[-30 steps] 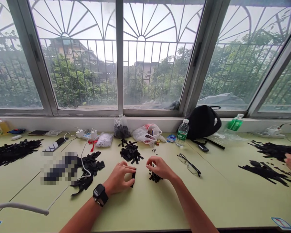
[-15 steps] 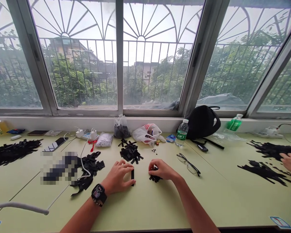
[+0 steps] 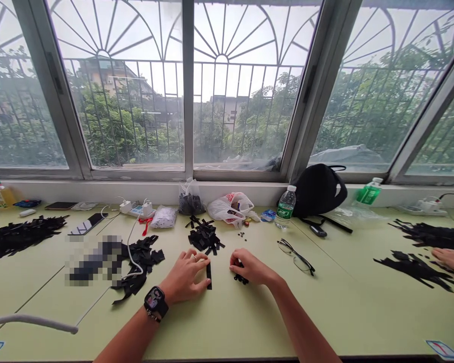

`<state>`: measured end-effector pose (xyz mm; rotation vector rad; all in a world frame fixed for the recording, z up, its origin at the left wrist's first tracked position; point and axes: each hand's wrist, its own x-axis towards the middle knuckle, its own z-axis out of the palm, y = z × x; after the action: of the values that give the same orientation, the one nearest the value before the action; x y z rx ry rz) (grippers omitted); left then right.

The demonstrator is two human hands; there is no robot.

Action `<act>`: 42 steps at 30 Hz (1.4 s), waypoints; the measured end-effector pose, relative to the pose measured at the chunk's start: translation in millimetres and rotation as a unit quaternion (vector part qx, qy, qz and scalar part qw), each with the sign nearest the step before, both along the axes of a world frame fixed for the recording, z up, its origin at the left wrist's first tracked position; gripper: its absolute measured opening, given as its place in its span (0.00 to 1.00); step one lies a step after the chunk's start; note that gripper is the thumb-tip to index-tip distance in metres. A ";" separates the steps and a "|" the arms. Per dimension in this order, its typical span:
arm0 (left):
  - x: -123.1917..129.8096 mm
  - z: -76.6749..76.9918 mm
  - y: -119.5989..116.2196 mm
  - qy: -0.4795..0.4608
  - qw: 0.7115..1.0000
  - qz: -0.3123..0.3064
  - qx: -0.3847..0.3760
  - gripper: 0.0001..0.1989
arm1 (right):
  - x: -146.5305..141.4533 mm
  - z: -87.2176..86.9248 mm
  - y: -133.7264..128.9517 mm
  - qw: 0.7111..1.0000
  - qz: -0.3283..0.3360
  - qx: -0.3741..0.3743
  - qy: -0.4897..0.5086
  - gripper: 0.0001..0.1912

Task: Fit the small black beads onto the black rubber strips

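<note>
On the pale green table, my left hand (image 3: 184,278) steadies a short black strip (image 3: 209,277), its index finger near the far end and its thumb near the close end. A watch and a bracelet are on that wrist. My right hand (image 3: 251,267) is bent over a small heap of tiny dark pieces (image 3: 242,279). Its thumb and fingertips are pressed together, and whatever they pinch is hidden. Beyond both hands lies a pile of black strips (image 3: 204,237). A few tiny dark pieces (image 3: 242,235) are scattered to the right of that pile.
More black strips (image 3: 146,257) lie to the left beneath a white cable (image 3: 133,259). Eyeglasses (image 3: 297,258) rest on the right, with a water bottle (image 3: 285,207) and a black bag (image 3: 318,191) behind. Another person's hand (image 3: 452,259) is at the far right among black strips (image 3: 423,234).
My right hand has shifted slightly left over the heap of tiny pieces. The left hand keeps its place on the strip. At the far right, the other person's hand has moved a little.
</note>
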<state>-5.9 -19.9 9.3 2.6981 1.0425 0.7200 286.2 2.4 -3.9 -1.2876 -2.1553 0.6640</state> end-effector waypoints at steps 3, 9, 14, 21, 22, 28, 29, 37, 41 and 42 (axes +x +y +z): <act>-0.2 -0.1 -0.4 0.006 1.000 0.002 0.006 0.25 | -5.8 2.6 -3.6 1.000 -0.008 0.009 0.013 0.05; -0.1 -3.7 -0.8 0.007 1.000 0.015 0.014 0.26 | -39.0 2.7 -9.6 0.998 0.022 0.048 0.037 0.08; 0.4 -8.1 0.7 0.009 1.000 0.019 0.012 0.28 | -64.6 -12.3 -6.2 0.996 0.032 0.069 0.048 0.07; 1.0 -8.2 -0.3 0.017 0.999 0.033 0.013 0.30 | -70.6 -20.7 -4.7 0.996 0.029 0.086 0.022 0.04; 1.2 -8.2 -0.4 0.017 0.999 0.033 0.014 0.29 | -71.3 -20.6 -5.1 0.995 0.030 0.089 0.018 0.04; 1.7 -8.9 -0.5 0.013 0.999 0.028 0.020 0.26 | -75.2 -20.9 -6.7 0.995 0.010 0.094 0.025 0.04; 1.6 -9.0 -0.5 0.013 0.999 0.028 0.020 0.27 | -75.5 -20.3 -7.1 0.995 0.005 0.095 0.025 0.05; 1.5 -6.5 -0.6 0.024 0.999 0.032 0.017 0.30 | -78.1 -14.4 -10.8 0.989 0.001 0.143 -0.023 0.08; 2.3 -6.4 -0.7 0.028 0.999 0.034 0.019 0.27 | -80.2 -18.6 -10.2 0.980 0.011 0.187 -0.072 0.09; 2.4 -6.7 -0.7 0.028 0.999 0.033 0.020 0.26 | -80.7 -19.9 -10.0 0.976 0.015 0.199 -0.086 0.09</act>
<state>-3.5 -20.6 2.6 2.7441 1.1486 0.6862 205.5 -7.6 -23.8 -1.1279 -2.2996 0.1192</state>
